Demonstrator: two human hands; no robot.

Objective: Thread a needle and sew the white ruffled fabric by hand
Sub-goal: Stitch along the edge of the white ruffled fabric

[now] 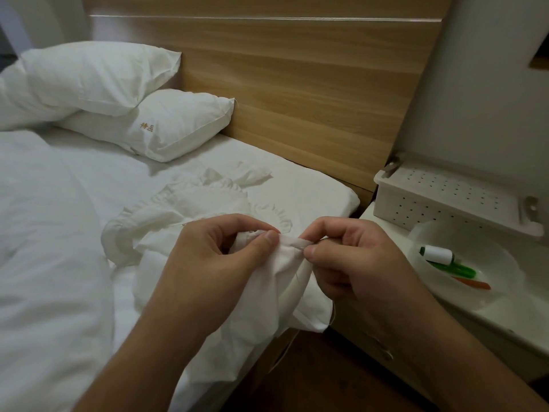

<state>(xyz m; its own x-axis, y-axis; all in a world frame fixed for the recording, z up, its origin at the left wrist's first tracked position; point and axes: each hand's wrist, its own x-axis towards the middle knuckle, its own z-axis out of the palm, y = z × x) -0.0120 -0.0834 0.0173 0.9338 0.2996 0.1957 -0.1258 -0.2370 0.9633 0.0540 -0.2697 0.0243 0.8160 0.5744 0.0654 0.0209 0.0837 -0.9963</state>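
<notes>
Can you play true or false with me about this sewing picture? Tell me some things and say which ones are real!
1. Both hands hold the white ruffled fabric. True: the left hand and the right hand each pinch a folded edge of it.
2. The thread spool sits on the pillow. False: it lies in the white bowl on the bedside table.
3. Two pillows are stacked by the wooden headboard. True.
4. The fabric is bright red. False: it is white.
5. A green tool lies in the bowl. True.
6. A thread hangs down below the fabric. True.
</notes>
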